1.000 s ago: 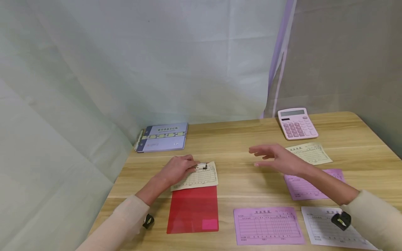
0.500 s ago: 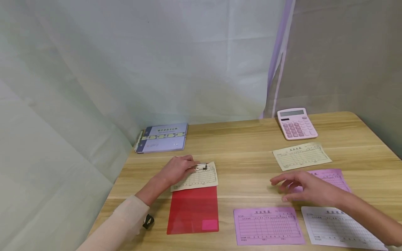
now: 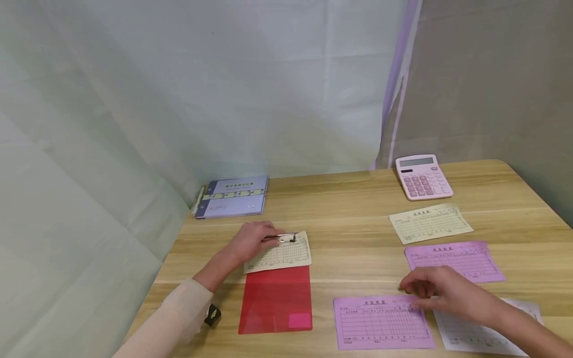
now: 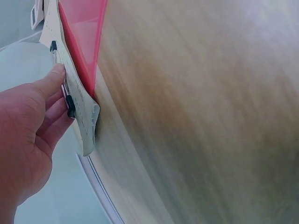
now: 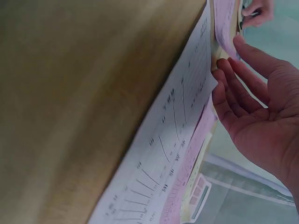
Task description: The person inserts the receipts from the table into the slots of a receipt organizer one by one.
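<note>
My left hand (image 3: 251,243) pinches the metal clip (image 3: 289,237) at the top of a red clipboard (image 3: 277,298). Over the clipboard's upper part lies a cream printed slip (image 3: 282,256). In the left wrist view the thumb presses the clip (image 4: 70,106) from one side, fingers on the other. At the right, my right hand (image 3: 447,293) hovers with bent fingers over the upper right corner of a purple printed slip (image 3: 380,323), its thumb overlapping that corner. A white printed slip (image 3: 488,333) lies partly hidden beneath this hand and forearm.
Farther back lie another purple slip (image 3: 454,261), a cream slip (image 3: 429,223) and a pink calculator (image 3: 423,176). A blue account book (image 3: 235,196) with a pen (image 3: 198,200) beside it sits at the back left. Pale curtains (image 3: 268,89) hang behind the table.
My right hand has come down and toward me, from mid-table to the near purple slip, uncovering the far cream and purple slips. My left hand stays at the clip.
</note>
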{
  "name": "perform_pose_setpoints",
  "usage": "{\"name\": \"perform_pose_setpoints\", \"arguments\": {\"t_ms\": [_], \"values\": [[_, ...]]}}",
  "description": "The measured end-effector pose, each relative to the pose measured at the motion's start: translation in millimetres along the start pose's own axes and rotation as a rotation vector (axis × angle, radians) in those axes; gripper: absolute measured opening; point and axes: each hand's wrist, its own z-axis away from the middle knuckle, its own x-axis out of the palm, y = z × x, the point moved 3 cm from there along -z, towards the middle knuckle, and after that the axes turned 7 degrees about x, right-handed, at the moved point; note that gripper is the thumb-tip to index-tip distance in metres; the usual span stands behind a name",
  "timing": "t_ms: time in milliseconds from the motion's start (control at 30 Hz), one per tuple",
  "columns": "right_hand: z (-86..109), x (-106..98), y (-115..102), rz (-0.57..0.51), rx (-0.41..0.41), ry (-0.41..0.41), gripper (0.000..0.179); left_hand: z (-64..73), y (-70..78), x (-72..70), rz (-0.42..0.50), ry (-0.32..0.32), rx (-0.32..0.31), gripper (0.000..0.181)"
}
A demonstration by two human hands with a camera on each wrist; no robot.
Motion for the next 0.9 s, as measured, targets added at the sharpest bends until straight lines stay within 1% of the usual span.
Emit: {"name": "perform_pose_setpoints", "arguments": {"t_ms": [100,233,400,533,667,767,900], "values": [[1.4,3,0,0.010,0.024,0.010,0.026,0.7,-1.5,0.8,0.021,0.008,-0.006,0.030],[1.3,6,0,0.033,0.019,0.028,0.024,1.7,-1.8,0.9,0.043,0.013,-0.012,0.031],[0.2,6,1,0.005,0.020,0.042,0.018,1.8,-2.1,1.2,0.054,0.012,-0.024,0.031],[-1.8,3,2,-0.004,0.013,0.071,0.020,1.4,-2.2,1.4,0.053,0.011,-0.027,0.031],[-6.2,-2,0,0.000,0.082,0.064,0.018,1.4,-2.4,1.6,0.043,0.017,-0.018,0.031],[-10.6,-6,-3,0.007,0.118,0.060,0.017,1.3,-2.6,1.8,0.030,0.018,-0.012,0.031],[-18.4,-10,-6,0.018,0.096,0.084,0.017,0.0,-2.8,2.3,0.021,0.007,-0.015,0.032]]}}
